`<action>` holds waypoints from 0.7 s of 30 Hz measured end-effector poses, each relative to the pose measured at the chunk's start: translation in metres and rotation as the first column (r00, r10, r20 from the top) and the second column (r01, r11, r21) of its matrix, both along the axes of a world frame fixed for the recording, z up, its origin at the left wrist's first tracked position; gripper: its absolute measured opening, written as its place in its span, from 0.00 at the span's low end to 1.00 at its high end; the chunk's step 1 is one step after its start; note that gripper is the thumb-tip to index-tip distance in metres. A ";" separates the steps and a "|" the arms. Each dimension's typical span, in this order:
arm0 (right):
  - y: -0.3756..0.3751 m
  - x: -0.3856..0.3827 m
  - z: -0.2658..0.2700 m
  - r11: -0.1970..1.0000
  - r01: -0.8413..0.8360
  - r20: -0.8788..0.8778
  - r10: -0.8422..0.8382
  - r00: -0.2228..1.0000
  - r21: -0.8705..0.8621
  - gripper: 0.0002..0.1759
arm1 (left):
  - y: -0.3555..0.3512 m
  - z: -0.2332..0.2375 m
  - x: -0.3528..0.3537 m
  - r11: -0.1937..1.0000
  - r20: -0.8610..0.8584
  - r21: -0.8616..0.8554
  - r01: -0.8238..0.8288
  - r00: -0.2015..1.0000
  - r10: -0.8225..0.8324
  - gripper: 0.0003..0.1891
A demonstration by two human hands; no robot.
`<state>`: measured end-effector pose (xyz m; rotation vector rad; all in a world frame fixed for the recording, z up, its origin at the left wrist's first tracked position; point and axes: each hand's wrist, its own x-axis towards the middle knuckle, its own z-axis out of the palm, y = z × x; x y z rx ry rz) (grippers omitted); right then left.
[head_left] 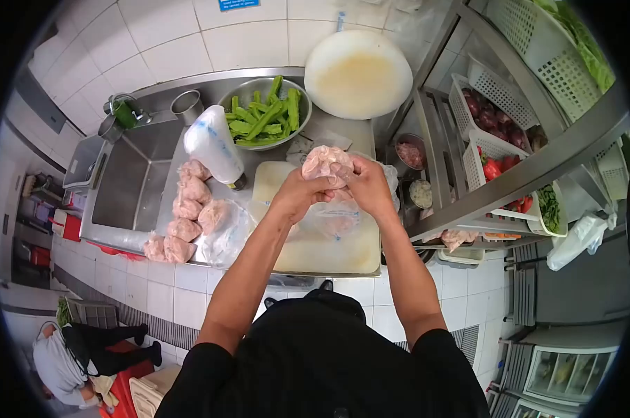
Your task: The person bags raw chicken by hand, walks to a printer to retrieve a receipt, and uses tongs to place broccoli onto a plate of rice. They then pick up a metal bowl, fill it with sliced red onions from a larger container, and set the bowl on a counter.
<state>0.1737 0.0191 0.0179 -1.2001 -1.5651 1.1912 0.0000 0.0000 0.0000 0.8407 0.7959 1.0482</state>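
Over the cutting board [287, 258], my left hand [300, 194] and my right hand [366, 184] grip a bag of pale pink minced meat [325, 164] from both sides. The fingers of both hands are closed on it. Below them, a clear plastic bag [338, 221] with some pink meat inside lies on the board. To the left, several bagged meat portions [187, 207] sit in a cluster on the steel counter, beside loose clear plastic [224, 244]. A roll of plastic bags [213, 144] stands behind them.
A bowl of green vegetables [266, 118] and a round white board [359, 73] are at the back. Left is a sink [137, 182]. A metal rack [510, 177] with baskets stands right. Another person [64, 362] bends over a red container at lower left.
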 end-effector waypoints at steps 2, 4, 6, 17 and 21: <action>-0.004 -0.001 -0.002 0.998 -0.058 -0.121 0.055 0.991 -0.023 0.15 | -0.001 -0.005 -0.003 0.999 0.002 -0.036 -0.010 1.000 0.010 0.14; -0.005 0.004 0.003 0.998 -0.063 -0.065 0.061 0.996 -0.032 0.14 | -0.002 -0.001 0.002 0.999 -0.029 -0.039 -0.018 0.999 0.017 0.13; -0.005 0.006 0.003 0.996 -0.072 -0.015 0.071 0.997 -0.043 0.13 | -0.004 0.000 0.005 0.999 -0.066 -0.044 -0.031 0.997 0.028 0.13; -0.024 0.021 -0.054 0.885 -0.189 -0.347 0.033 0.937 -0.426 0.15 | -0.036 -0.049 0.015 0.969 -0.188 -0.193 0.154 0.963 -0.191 0.20; -0.029 0.023 -0.074 0.925 -0.233 -0.022 0.238 0.971 -0.300 0.14 | -0.055 -0.053 0.019 0.880 -0.507 0.468 -0.081 0.791 0.342 0.18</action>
